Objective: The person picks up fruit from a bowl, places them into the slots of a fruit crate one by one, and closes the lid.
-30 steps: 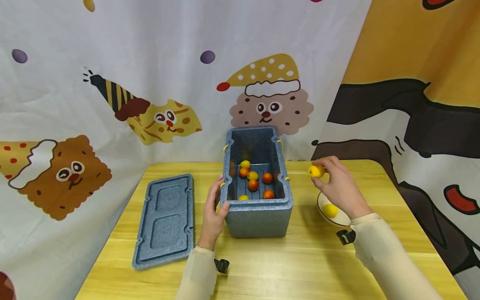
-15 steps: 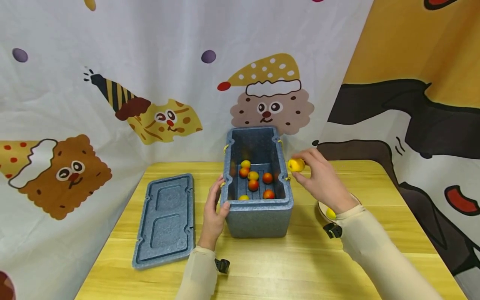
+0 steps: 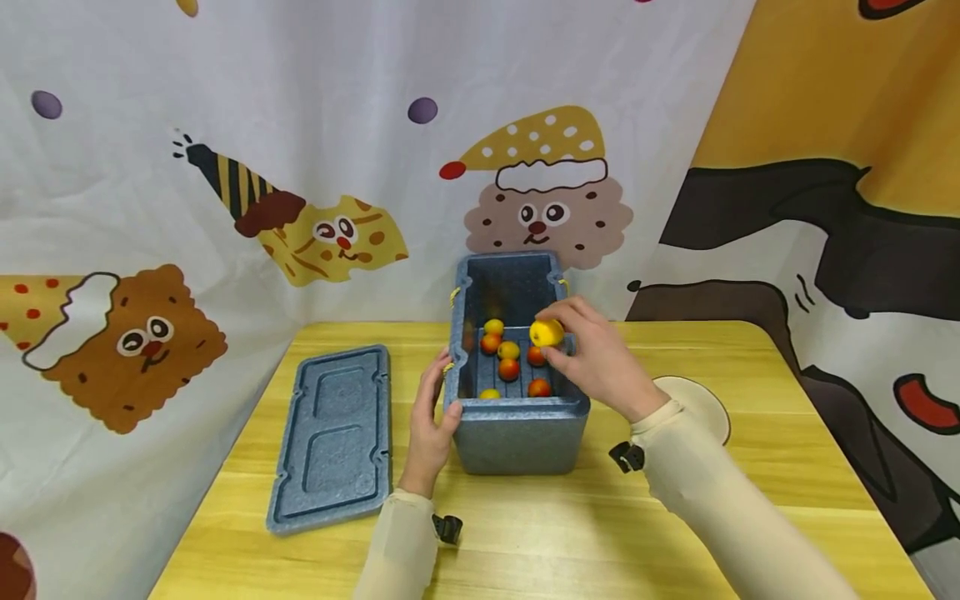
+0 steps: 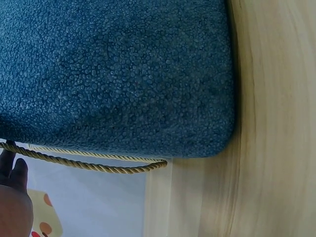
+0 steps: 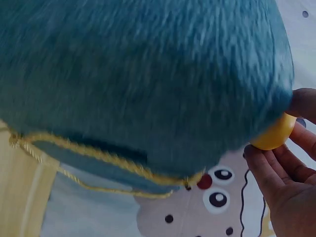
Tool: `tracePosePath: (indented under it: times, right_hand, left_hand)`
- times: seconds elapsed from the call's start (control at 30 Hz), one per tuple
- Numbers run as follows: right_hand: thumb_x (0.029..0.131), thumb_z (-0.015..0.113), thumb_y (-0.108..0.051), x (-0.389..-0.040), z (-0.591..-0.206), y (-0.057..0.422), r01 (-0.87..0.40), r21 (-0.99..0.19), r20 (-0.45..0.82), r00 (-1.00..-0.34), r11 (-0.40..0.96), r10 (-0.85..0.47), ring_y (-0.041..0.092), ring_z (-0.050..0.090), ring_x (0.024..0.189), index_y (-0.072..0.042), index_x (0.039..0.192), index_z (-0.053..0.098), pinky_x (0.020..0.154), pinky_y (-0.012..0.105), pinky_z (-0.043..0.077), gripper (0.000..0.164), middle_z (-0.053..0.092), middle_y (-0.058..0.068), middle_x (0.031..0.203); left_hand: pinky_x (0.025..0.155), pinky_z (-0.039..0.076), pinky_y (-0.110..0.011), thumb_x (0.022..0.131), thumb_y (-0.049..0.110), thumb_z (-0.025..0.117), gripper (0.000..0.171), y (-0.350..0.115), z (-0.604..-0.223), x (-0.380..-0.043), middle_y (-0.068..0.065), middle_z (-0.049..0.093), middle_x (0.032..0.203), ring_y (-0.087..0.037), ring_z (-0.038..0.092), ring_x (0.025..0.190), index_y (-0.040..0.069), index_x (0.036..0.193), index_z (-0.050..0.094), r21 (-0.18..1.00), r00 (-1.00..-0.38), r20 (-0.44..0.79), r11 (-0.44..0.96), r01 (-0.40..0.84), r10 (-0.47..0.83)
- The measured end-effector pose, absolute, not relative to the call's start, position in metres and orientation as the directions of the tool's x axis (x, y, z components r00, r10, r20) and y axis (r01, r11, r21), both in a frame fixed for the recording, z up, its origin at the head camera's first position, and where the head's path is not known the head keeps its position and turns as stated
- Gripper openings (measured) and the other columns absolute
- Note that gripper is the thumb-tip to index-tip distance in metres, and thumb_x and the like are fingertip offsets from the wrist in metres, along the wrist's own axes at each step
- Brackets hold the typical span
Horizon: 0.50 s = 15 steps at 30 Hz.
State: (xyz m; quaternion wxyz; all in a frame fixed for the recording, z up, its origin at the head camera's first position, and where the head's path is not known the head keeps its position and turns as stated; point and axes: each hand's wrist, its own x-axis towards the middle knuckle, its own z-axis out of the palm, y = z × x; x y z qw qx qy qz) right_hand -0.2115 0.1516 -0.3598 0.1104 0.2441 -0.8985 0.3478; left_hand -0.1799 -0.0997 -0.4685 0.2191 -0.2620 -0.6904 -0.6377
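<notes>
My right hand [image 3: 600, 362] pinches a yellow lemon [image 3: 546, 333] between thumb and fingertips over the open blue-grey foam box [image 3: 517, 437]. The lemon [image 5: 276, 134] also shows beyond the box's edge in the right wrist view, with the fingers around it. Inside the box lie several small yellow and orange-red fruits [image 3: 508, 370]. My left hand [image 3: 429, 433] rests against the box's left wall, its thumb at the front left corner. Beside its fingers in the left wrist view runs a twisted yellow rope [image 4: 98, 165] attached to the box [image 4: 118, 74].
The box's lid [image 3: 333, 442] lies flat on the wooden table [image 3: 517, 533], left of the box. On the right a cream dish [image 3: 701, 404] stands partly hidden behind my right forearm. A printed curtain [image 3: 360, 92] hangs behind the table.
My right hand has carried the lemon leftward, from above the dish to over the box. My left hand stays at the box's side. The lemon seen in the dish earlier is now hidden.
</notes>
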Motion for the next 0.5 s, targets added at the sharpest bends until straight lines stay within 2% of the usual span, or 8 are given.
tracePosePath:
  times: [0.1, 0.27, 0.5]
  right_hand:
    - [0.087, 0.075, -0.007, -0.212, -0.36, 0.143, -0.539, -0.571, 0.376, -0.842, 0.619, -0.387, 0.024, 0.055, 0.102, -0.006, 0.122, 0.061, 0.085, 0.041, 0.052, 0.038, 0.054, 0.007, 0.124]
    - [0.087, 0.075, -0.011, -0.215, -0.359, 0.134, -0.587, -0.507, 0.397, -0.809, 0.631, -0.433, 0.024, 0.054, 0.106, -0.005, 0.123, 0.062, 0.091, 0.041, 0.049, 0.039, 0.053, 0.006, 0.123]
    - [0.088, 0.074, -0.011, -0.222, -0.364, 0.134, -0.575, -0.477, 0.367, -0.818, 0.665, -0.443, 0.024, 0.053, 0.109, -0.003, 0.123, 0.062, 0.095, 0.043, 0.047, 0.038, 0.053, 0.007, 0.122]
  left_hand:
    - [0.114, 0.023, -0.042, 0.1, 0.034, 0.054, 0.063, -0.1, -0.469, -0.18, -0.027, 0.034, 0.15, -0.038, 0.029, 0.14, -0.012, 0.141, 0.04, 0.769, -0.77, 0.632, 0.053, 0.637, 0.082]
    - [0.114, 0.023, -0.044, 0.101, 0.035, 0.053, 0.063, -0.099, -0.47, -0.181, -0.027, 0.033, 0.15, -0.037, 0.029, 0.141, -0.011, 0.141, 0.04, 0.772, -0.773, 0.63, 0.053, 0.634, 0.078]
    - [0.114, 0.023, -0.044, 0.101, 0.036, 0.053, 0.064, -0.098, -0.469, -0.181, -0.028, 0.033, 0.15, -0.036, 0.029, 0.141, -0.011, 0.142, 0.039, 0.774, -0.775, 0.627, 0.054, 0.631, 0.078]
